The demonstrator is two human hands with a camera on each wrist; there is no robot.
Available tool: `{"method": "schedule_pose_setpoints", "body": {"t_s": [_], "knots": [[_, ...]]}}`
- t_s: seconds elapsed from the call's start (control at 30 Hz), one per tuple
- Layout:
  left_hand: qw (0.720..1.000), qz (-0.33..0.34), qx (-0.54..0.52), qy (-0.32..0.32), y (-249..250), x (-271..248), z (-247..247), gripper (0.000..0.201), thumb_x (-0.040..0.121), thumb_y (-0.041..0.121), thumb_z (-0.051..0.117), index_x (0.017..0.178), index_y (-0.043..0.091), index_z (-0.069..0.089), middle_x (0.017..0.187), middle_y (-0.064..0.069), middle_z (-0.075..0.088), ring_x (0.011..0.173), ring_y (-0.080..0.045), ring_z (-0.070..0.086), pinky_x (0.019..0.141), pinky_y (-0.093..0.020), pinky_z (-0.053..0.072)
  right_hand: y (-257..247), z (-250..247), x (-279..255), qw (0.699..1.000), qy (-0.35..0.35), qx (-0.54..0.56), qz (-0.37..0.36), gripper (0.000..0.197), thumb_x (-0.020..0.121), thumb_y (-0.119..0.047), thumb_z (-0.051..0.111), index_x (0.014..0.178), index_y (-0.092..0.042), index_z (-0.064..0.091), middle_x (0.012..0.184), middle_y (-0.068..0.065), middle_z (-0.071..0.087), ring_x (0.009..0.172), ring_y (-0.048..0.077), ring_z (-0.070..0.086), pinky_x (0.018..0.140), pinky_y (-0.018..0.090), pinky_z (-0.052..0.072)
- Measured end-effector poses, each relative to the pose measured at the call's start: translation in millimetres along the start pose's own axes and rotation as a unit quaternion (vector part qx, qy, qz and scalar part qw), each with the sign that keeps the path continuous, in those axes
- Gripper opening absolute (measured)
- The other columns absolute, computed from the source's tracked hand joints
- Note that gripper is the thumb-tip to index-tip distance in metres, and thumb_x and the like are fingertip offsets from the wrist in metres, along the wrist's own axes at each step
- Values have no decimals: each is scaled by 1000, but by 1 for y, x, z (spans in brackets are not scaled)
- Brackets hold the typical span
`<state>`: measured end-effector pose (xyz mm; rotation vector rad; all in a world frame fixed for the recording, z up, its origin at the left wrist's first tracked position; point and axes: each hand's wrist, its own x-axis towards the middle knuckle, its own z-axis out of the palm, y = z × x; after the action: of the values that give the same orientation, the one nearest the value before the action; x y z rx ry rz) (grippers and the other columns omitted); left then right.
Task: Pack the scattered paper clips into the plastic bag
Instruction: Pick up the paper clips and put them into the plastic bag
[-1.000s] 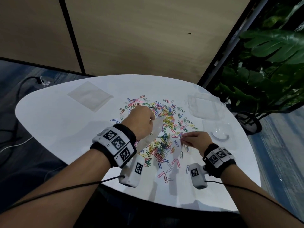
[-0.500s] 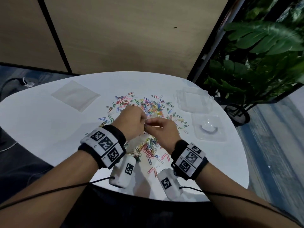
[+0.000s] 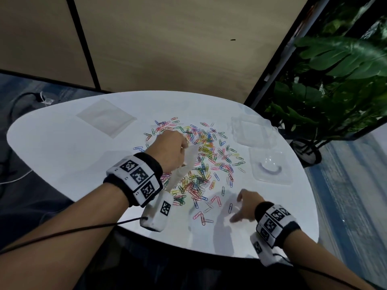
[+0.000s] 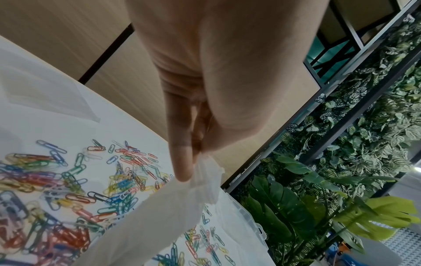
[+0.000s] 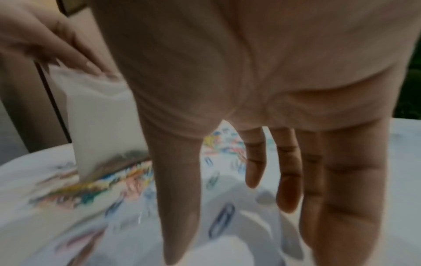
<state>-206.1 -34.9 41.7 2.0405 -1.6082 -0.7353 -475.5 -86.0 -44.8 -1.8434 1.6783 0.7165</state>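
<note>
Several coloured paper clips (image 3: 201, 162) lie scattered across the middle of the white table (image 3: 62, 155). My left hand (image 3: 169, 151) pinches the top edge of a small translucent plastic bag (image 3: 184, 166), which hangs down with its bottom among the clips. The left wrist view shows the bag (image 4: 159, 216) held between thumb and fingers (image 4: 182, 162) above the clips (image 4: 68, 189). My right hand (image 3: 244, 208) hovers low over the near right of the table, fingers (image 5: 252, 162) spread and straight, holding nothing. A dark blue clip (image 5: 222, 222) lies under it.
A flat clear bag (image 3: 105, 118) lies at the table's far left. Two clear plastic trays (image 3: 253, 132) (image 3: 270, 166) sit at the right edge. A leafy plant (image 3: 335, 80) stands beyond the table on the right. A wooden wall panel (image 3: 167, 49) rises behind.
My right hand has left the bag's mouth and dropped back to the near right of the table, fingers spread. The left hand still holds the bag over the clips.
</note>
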Motion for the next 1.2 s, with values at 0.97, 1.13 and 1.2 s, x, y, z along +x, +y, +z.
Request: {"method": "schedule_pose_setpoints", "body": {"t_s": [0.97,1.13,1.2], "knots": [[1000,-9,22,0,-28,-6,-19,34,93,6,49,112,11,76,108,-10,74,82,-25,63,70,-26,47,-95,32,44,946,242,40,-214,19,87,-12,67,102,-9,76,102,11,62,85,24,61,80,25,49],[1000,-12,19,9,-25,-7,-23,34,93,6,48,114,11,75,107,-13,74,90,-28,68,81,-29,53,-83,7,45,951,221,148,-160,7,83,-15,74,81,-11,78,77,4,74,72,17,67,73,22,53],[1000,-15,13,9,-22,-7,-23,35,94,6,48,117,10,74,109,-15,73,97,-29,69,90,-34,56,-78,-4,44,934,181,278,-136,6,80,-13,78,74,-12,79,69,5,75,64,16,69,75,28,60]]}}
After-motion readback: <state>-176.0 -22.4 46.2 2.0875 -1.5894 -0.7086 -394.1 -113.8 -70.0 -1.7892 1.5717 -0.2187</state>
